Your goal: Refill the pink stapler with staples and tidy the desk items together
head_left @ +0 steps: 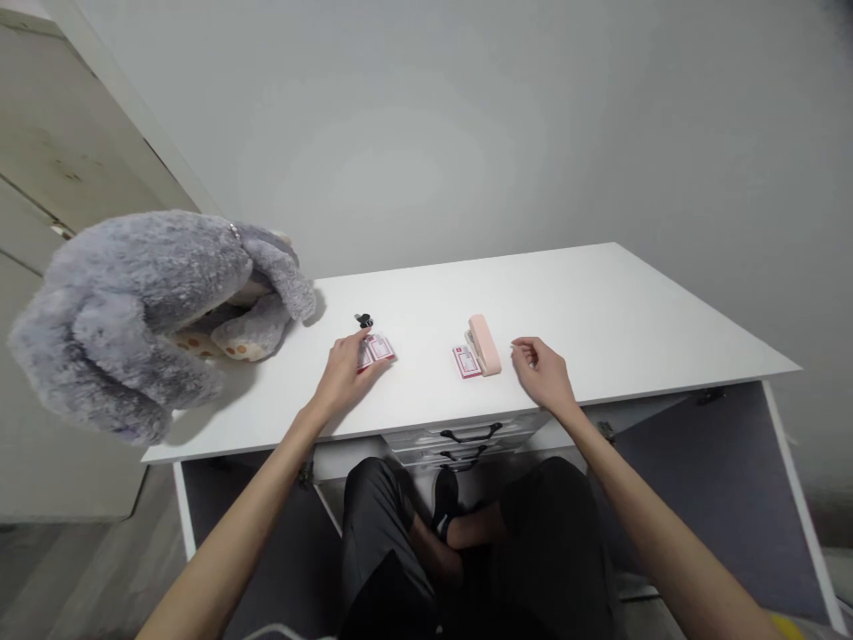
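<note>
- Our left hand, left of centre in the frame, has thumb and fingers apart around the red-and-white boxes, touching them. Can't tell whether we're actually squeezing.
- Our right hand, right of centre, is loosely half-curled, nothing visible in it, just beside the pink stapler.
- What could go wrong: those boxes look small and light, so a lopsided push from our thumb could skid them or split them apart.
- The little black object lies just past our left fingertips, towards the top of the frame. If our fingers stretch that way, we'd probably nudge it. Too small for us to say what it is.
- Over at frame centre, the stapler has another red-and-white box right up against its left side, or nearly. Bump the stapler leftward with our right knuckles and we'd likely shove that box too.
- Fluffy grey plush toy, left side of the frame: bulky, so a careless left elbow could tip it over.
- Counts on the white desktop: one stapler, one plush, one black object, one box by the stapler, and what looks like two under our left hand (fingers partly cover them).
- Below, lower centre: we count two dark drawer handles.
</note>
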The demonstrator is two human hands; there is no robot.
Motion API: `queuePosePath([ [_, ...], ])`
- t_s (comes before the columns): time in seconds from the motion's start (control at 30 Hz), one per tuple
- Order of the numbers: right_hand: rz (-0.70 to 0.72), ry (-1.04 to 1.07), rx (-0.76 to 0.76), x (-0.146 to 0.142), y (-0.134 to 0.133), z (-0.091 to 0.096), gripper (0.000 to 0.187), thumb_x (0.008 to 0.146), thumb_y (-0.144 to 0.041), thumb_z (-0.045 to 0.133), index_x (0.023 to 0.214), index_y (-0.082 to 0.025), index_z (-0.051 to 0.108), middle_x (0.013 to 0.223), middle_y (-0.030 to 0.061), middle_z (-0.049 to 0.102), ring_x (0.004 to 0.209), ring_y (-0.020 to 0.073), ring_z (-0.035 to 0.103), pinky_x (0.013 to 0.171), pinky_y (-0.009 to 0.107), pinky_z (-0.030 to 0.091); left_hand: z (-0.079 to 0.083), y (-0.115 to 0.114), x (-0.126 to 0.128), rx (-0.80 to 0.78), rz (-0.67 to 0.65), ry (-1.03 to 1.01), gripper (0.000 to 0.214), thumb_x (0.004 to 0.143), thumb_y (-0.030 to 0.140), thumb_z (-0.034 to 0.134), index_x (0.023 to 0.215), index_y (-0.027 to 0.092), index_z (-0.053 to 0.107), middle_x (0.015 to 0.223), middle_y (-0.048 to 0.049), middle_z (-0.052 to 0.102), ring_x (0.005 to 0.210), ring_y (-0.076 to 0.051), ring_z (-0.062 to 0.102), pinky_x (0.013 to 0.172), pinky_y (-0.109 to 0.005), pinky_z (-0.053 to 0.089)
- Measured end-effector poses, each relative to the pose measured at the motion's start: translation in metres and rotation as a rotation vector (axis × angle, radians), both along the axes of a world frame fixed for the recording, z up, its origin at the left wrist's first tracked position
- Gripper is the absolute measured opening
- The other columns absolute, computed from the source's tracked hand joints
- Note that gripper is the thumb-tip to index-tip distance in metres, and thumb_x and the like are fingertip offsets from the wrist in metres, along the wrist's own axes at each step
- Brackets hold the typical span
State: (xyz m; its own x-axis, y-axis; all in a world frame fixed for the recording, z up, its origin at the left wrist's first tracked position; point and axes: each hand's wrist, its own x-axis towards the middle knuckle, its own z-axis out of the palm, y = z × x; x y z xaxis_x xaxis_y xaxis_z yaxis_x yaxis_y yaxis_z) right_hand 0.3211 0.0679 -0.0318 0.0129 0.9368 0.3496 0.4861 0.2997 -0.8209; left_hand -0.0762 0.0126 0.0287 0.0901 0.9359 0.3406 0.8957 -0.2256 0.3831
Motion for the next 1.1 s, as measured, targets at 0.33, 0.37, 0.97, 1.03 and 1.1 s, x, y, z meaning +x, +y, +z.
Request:
queuePosePath([
  [0.33, 0.006, 0.002, 0.004, -0.001, 0.001, 0.002, 0.031, 0.098, -0.045, 0.056, 0.108, -0.019, 0.071, 0.091, 0.0087, 0.075, 0.081, 0.0239, 0.067, 0.080, 0.040, 0.056, 0.003, 0.024, 0.089, -0.001, -0.289, -0.055, 0.076, 0.101, 0.070, 0.059, 0.159, 0.021, 0.046, 0.145, -0.0180, 0.065, 0.129, -0.036, 0.061, 0.110, -0.055, 0.051],
  [0.37, 0.006, 0.003, 0.003, -0.001, 0.002, 0.002, 0.031, 0.098, -0.044, 0.057, 0.108, -0.019, 0.071, 0.090, 0.0083, 0.075, 0.081, 0.0236, 0.067, 0.080, 0.039, 0.056, 0.003, 0.026, 0.097, -0.005, -0.301, -0.057, 0.076, 0.101, 0.070, 0.060, 0.159, 0.022, 0.046, 0.145, -0.0179, 0.065, 0.129, -0.036, 0.061, 0.109, -0.056, 0.051],
  [0.97, 0.012, -0.001, -0.002, 0.000, 0.004, 0.002, 0.031, 0.098, -0.044, 0.055, 0.107, -0.020, 0.072, 0.090, 0.0086, 0.076, 0.082, 0.0240, 0.067, 0.080, 0.039, 0.055, -0.009, 0.029, 0.135, -0.055, -0.338, -0.039, 0.076, 0.100, 0.063, 0.067, 0.160, 0.022, 0.046, 0.147, -0.0179, 0.065, 0.131, -0.039, 0.060, 0.107, -0.057, 0.051],
  [1.03, 0.010, -0.004, -0.005, 0.000, 0.004, 0.002, 0.030, 0.098, -0.043, 0.055, 0.108, -0.020, 0.072, 0.091, 0.0086, 0.076, 0.082, 0.0241, 0.068, 0.080, 0.038, 0.055, -0.012, 0.030, 0.135, -0.053, -0.332, -0.033, 0.078, 0.099, 0.062, 0.068, 0.162, 0.023, 0.043, 0.147, -0.0184, 0.065, 0.131, -0.039, 0.060, 0.108, -0.057, 0.050],
  [1.1, 0.012, -0.005, -0.002, 0.000, 0.004, 0.002, 0.030, 0.098, -0.043, 0.055, 0.108, -0.020, 0.072, 0.090, 0.0083, 0.076, 0.082, 0.0241, 0.068, 0.080, 0.038, 0.055, -0.015, 0.030, 0.133, -0.048, -0.337, -0.037, 0.083, 0.098, 0.062, 0.069, 0.165, 0.024, 0.038, 0.149, -0.0188, 0.063, 0.133, -0.039, 0.060, 0.109, -0.058, 0.049],
])
